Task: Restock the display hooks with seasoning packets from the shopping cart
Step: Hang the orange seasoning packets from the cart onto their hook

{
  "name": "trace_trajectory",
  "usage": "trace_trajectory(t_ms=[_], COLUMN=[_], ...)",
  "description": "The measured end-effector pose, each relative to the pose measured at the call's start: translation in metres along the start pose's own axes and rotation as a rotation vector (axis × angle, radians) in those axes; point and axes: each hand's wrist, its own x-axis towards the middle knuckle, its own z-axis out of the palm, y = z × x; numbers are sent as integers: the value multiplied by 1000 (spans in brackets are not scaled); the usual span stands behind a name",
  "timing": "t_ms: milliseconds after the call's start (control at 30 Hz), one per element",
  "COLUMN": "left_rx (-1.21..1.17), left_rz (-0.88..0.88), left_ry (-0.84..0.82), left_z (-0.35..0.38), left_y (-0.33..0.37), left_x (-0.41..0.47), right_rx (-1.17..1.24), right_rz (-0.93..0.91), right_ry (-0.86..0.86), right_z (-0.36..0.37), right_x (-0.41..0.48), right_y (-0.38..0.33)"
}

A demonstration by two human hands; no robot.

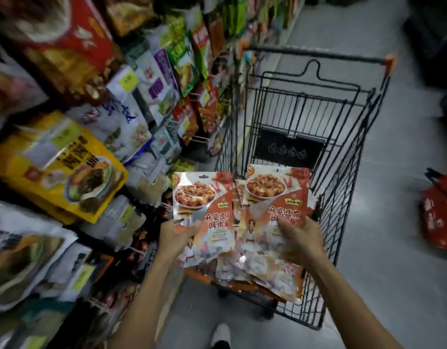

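While hung shelf packets fill the left of frame, the display hooks sit centre-left and are blurred. At centre, the left hand pinches one seasoning packet by its lower left edge. Just right of it, the right hand is clamped on a fanned stack of packets over the near end of the shopping cart. Likely light, floppy and slick glossy film. Better to grip near the top, beside the hang hole, to thread it.
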Motion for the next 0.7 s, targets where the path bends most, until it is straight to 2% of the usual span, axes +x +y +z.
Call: trace_trajectory(t_ms=[233,367,700], left_rx=[-126,-108,-39], left_rz=[161,213,302], left_ry=[360,661,1192], left_z=[-123,-191,-332], left_y=[71,93,83], left_x=[-123,-213,-437], right_rx=[88,139,52], right_rz=[-161,-314,-535], right_ry=[-461,-726,-1289], right_z=[42,92,224], right_x=[-55,-114,-311], right_y=[-96,-139,-169])
